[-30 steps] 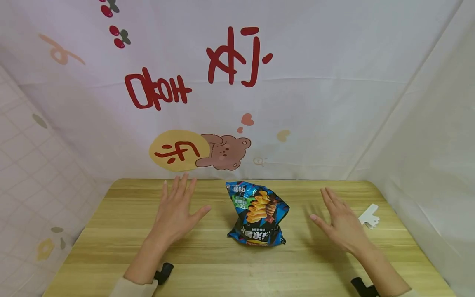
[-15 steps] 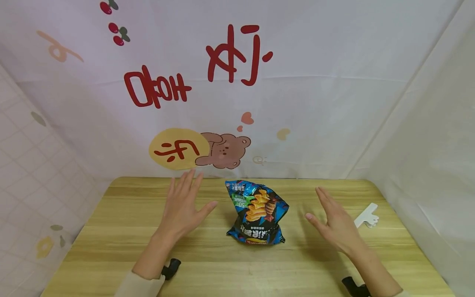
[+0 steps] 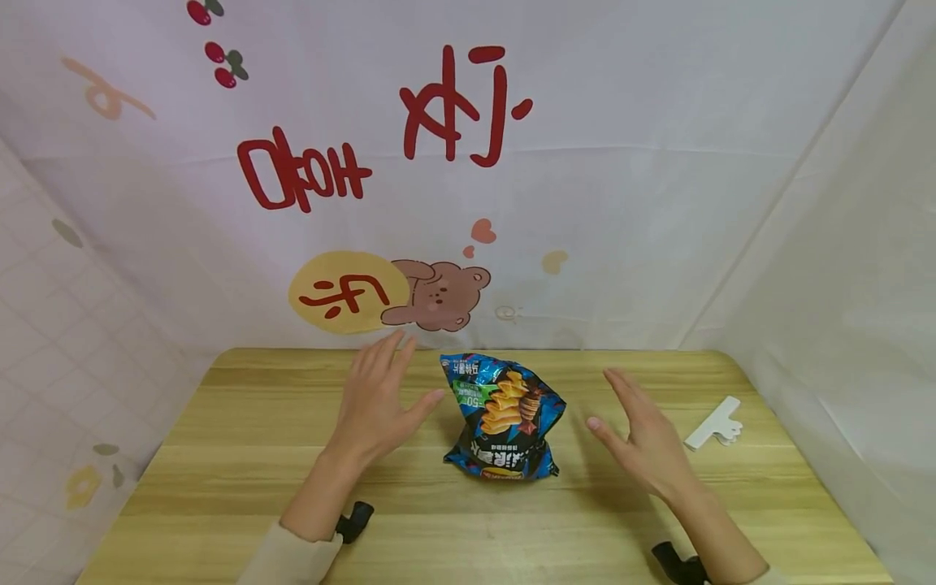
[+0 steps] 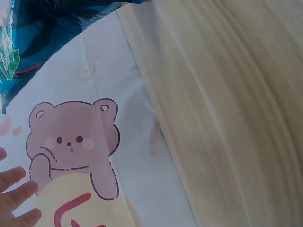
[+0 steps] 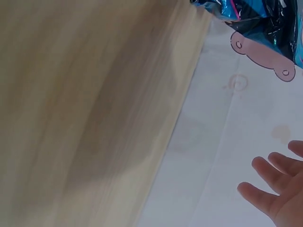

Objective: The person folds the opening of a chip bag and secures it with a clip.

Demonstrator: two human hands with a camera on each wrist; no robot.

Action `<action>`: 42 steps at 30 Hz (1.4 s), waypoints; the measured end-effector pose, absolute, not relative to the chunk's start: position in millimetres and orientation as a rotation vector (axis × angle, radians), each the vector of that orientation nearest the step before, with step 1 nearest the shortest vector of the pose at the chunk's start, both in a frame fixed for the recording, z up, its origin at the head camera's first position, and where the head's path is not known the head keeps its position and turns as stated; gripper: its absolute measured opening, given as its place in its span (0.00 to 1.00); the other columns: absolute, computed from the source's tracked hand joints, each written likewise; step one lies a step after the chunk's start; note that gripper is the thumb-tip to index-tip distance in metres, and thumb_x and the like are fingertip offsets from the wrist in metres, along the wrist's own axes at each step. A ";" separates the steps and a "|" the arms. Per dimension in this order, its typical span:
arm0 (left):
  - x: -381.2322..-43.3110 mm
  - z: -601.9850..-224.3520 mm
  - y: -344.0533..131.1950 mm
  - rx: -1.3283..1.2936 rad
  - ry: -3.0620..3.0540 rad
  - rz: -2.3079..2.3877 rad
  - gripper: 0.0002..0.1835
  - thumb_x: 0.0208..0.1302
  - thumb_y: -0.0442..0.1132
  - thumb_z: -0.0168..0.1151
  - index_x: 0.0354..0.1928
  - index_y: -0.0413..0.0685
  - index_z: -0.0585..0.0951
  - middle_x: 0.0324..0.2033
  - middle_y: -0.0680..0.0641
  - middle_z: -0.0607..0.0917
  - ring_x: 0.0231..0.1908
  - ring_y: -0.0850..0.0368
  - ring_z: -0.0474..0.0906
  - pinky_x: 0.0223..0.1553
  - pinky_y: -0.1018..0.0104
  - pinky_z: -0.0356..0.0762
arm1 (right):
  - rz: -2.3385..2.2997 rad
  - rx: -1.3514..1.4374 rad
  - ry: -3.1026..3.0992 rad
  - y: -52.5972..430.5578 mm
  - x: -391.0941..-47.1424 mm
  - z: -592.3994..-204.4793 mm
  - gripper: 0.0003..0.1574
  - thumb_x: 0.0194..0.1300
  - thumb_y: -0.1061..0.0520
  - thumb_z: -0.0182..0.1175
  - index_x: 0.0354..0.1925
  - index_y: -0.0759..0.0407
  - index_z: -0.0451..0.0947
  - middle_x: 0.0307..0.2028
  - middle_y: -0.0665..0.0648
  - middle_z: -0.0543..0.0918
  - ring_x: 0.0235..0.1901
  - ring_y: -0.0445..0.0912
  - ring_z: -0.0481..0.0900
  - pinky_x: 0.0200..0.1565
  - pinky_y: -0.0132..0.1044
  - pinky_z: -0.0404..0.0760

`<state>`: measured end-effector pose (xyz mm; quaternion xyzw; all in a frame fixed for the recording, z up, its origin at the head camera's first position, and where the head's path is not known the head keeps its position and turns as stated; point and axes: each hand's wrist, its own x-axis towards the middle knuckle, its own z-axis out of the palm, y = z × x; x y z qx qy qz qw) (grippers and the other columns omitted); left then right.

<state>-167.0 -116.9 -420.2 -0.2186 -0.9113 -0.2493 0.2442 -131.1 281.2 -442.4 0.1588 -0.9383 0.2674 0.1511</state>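
Note:
A blue and black bag of potato chips (image 3: 504, 418) stands on the wooden table, its printing upside down in the head view. To its left is my left hand (image 3: 380, 402), fingers extended and thumb toward the bag, not touching it. My right hand (image 3: 639, 439) is held over the table on the bag's other side, also apart from it, with fingers nearly straight. Part of the bag (image 4: 42, 38) shows at the top left of the left wrist view. The right wrist view has its lower edge (image 5: 265, 23) at the top right.
A white clip (image 3: 717, 424) lies on the table (image 3: 512, 536) to the right of my right hand. Behind the table hangs a white cloth (image 3: 621, 187) printed with red characters and a bear. More cloth closes off both sides.
Both hands have moved inward toward the bag, the left one rightward and the right one leftward. The bag and the clip stay where they were on the table.

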 end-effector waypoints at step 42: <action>-180.2 -402.2 -51.8 -0.818 -2.319 -0.749 0.29 0.65 0.53 0.72 0.61 0.42 0.83 0.60 0.42 0.83 0.62 0.43 0.77 0.69 0.42 0.67 | 1.078 0.484 -2.485 231.0 -137.0 -448.4 0.24 0.65 0.61 0.73 0.59 0.61 0.82 0.51 0.58 0.87 0.46 0.51 0.84 0.42 0.47 0.84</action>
